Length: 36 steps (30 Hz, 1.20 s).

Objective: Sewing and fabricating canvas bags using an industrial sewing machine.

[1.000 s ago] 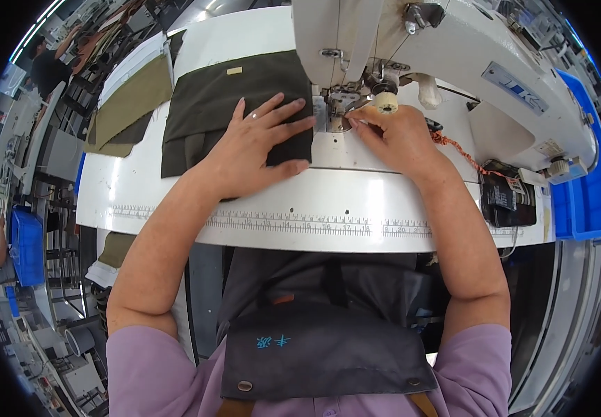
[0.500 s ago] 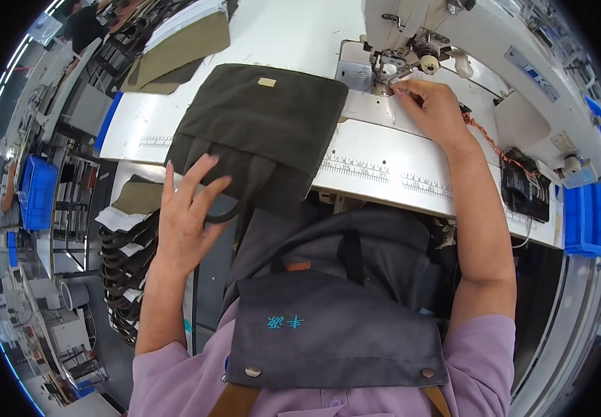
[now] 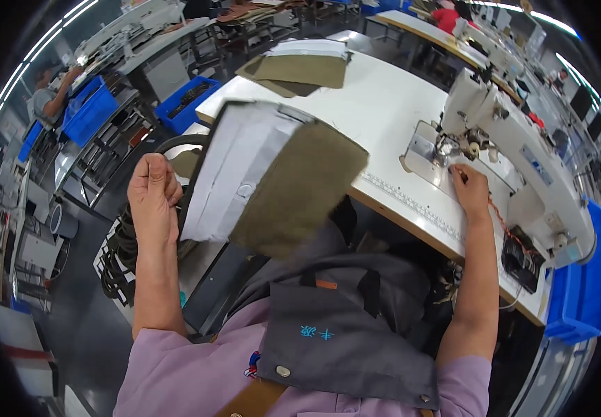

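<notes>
A fabric bag panel [image 3: 300,184] hangs tilted in the air at the left front of the sewing table, its olive and white backing showing and its edge blurred. My left hand [image 3: 154,191] is closed in a fist around the panel's dark strap handle, beside the panel's left edge. At the sewing machine [image 3: 516,153], my right hand [image 3: 471,186] rests low by the needle area, its fingers pinched together. What lies between those fingertips, if anything, is too small to make out.
Flat olive and white fabric pieces [image 3: 300,66] lie on the far part of the white table [image 3: 377,104]. A stack of dark strapped panels [image 3: 123,260] sits to the left below. Blue bins [image 3: 186,101] stand beyond, and a person [image 3: 50,97] works at the far left.
My left hand has closed on the handle and lifted the panel off the table, turning its backing into view. My right hand stays by the needle. The head view has shifted.
</notes>
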Motion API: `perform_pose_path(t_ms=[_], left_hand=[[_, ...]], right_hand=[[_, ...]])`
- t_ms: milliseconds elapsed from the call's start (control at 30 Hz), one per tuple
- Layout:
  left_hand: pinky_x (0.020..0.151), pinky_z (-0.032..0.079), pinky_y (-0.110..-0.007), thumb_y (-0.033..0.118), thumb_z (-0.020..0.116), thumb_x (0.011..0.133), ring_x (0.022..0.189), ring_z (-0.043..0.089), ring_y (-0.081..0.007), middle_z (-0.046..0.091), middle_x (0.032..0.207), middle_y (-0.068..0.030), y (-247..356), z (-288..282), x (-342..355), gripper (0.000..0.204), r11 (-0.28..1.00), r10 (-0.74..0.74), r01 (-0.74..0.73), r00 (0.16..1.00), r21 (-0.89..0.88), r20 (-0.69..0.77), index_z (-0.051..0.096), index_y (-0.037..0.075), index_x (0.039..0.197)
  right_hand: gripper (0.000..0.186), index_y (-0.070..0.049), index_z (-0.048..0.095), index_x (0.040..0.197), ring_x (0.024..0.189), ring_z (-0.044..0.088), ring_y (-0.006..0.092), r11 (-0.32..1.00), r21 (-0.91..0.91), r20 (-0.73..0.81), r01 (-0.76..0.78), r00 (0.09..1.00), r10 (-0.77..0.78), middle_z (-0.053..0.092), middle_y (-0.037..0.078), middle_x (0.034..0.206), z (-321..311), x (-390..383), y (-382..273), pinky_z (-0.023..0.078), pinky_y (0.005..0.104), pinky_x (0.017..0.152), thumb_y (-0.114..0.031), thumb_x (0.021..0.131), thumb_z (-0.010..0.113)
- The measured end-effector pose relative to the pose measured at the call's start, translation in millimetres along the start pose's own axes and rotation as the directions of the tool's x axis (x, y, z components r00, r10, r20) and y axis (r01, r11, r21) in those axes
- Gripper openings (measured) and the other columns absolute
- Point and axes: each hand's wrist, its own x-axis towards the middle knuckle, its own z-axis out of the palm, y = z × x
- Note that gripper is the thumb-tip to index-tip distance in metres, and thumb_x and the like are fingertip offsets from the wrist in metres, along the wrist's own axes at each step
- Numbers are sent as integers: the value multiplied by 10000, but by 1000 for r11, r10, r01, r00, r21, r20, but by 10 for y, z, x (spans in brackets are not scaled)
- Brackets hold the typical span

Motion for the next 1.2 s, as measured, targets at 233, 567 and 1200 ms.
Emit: perform_pose_path(t_ms=[233,567,1200], left_hand=[[461,172,-206,428,590,1012,507,260,-20,323,613,98,-5,-600,-284,351,950,-238,218,969,-222,-65,563,118,847],[466,186,-210,437,580,1017,493,272,-23,327,604,95,-89,-635,-227,359,932,-321,305,945,-193,-57,574,114,859],[452,175,-204,428,596,1009,489,257,-23,322,612,93,-562,-192,235,338,903,-406,416,908,-111,100,598,112,889]], right_hand=[[187,-37,752,999,628,659,230,1000,-11,-13,0,1000,0,705,156,755,34,16,55,509,334,631,-185,901,693],[206,28,736,1018,644,539,70,983,165,37,-85,996,80,658,13,714,34,42,155,442,248,608,-148,940,663],[206,34,737,1028,637,498,54,964,212,56,-159,987,150,624,-11,694,13,-20,106,415,236,589,-140,936,676]])
